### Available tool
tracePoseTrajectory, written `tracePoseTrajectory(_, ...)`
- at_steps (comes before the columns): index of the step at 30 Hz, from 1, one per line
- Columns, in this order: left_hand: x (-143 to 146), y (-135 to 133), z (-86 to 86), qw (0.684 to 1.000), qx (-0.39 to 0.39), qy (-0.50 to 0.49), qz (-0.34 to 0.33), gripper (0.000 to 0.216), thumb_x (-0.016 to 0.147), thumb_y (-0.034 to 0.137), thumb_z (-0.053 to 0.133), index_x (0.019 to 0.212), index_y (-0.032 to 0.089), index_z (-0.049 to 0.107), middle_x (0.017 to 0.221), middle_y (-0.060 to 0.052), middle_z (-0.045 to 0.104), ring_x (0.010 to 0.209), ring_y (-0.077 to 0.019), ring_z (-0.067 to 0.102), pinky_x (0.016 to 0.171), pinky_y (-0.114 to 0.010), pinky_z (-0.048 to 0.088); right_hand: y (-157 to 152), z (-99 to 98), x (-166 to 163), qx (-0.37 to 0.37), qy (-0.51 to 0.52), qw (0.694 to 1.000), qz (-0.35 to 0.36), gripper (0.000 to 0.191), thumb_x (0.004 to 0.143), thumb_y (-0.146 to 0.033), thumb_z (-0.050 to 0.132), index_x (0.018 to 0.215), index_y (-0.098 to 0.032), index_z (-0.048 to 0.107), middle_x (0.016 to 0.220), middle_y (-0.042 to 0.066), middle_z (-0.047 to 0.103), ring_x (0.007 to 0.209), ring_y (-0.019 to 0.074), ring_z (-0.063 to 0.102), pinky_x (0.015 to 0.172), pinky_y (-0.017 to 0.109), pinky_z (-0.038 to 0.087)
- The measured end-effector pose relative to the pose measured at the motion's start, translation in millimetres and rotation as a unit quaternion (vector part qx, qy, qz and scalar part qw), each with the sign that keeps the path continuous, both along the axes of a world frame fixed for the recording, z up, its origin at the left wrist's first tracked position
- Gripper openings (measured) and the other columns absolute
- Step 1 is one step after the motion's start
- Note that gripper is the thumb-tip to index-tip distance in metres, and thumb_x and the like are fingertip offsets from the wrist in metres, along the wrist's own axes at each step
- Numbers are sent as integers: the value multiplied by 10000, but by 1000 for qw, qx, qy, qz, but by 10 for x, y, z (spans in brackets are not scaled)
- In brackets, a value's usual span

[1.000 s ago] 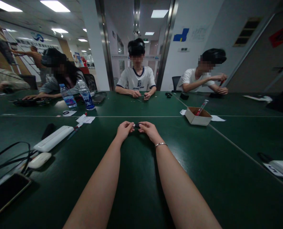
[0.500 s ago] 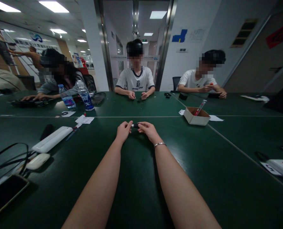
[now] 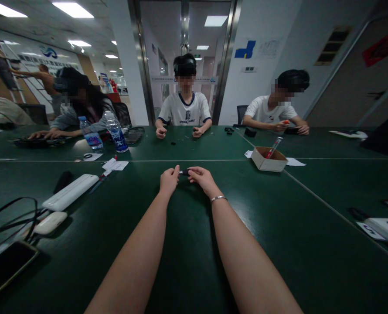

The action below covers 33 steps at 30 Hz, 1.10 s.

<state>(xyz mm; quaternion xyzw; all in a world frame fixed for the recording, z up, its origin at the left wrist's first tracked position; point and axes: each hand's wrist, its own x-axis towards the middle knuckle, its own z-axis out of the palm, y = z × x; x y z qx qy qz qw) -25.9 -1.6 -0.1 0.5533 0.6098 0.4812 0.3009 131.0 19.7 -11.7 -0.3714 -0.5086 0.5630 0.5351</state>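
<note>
Both my arms stretch out over the dark green table (image 3: 194, 244). My left hand (image 3: 169, 180) and my right hand (image 3: 201, 178) meet at the middle of the table, fingers pinched together on a small dark object (image 3: 184, 172) held between them. The object is mostly hidden by my fingertips and too small to name. A thin metal bracelet (image 3: 219, 198) sits on my right wrist.
A white power strip (image 3: 70, 192), a white adapter (image 3: 50, 222) with black cables, and a phone (image 3: 7, 264) lie at left. Two water bottles (image 3: 116, 133) stand further back. A cardboard box (image 3: 268, 159) holding a red pen sits at right. Three people sit across the table.
My hands stay together on the small object, with the left thumb lifting slightly. The person opposite has moved their hands apart; the person at right has lowered an arm to the table.
</note>
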Motion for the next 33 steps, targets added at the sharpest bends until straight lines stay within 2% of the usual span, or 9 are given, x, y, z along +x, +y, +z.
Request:
tracePoseTrajectory(10,-24,32,-14,1000,-22,-16,-3,478,850,591,456,604,191,545,521,-2,529,459,-136,483,459,-242,359,-10,-1,34,18,11,999,39,390,598,-327,865,915,-159,711,795,30,685,649,123,619,548,199,514)
tracePoseTrajectory(20,-22,42,-45,999,-15,-33,-4,470,841,595,478,593,201,542,530,-2,530,475,-144,486,455,-248,342,-35,31,17,7,3,1000,26,332,629,-294,854,900,-154,722,794,35,693,619,110,608,539,192,509)
tracePoseTrajectory(28,-53,89,-100,997,24,-59,-53,463,799,605,540,606,188,484,537,27,504,473,-107,468,475,-222,360,-22,35,-2,-32,11,999,-1,250,697,-291,835,819,-112,710,702,67,698,526,93,580,504,173,499)
tracePoseTrajectory(33,-74,65,-21,987,8,-120,-102,442,703,592,652,670,170,527,574,24,522,488,-95,472,475,-212,371,-28,33,8,-32,12,999,-13,277,711,-340,829,794,-106,706,681,77,689,522,100,585,496,175,491)
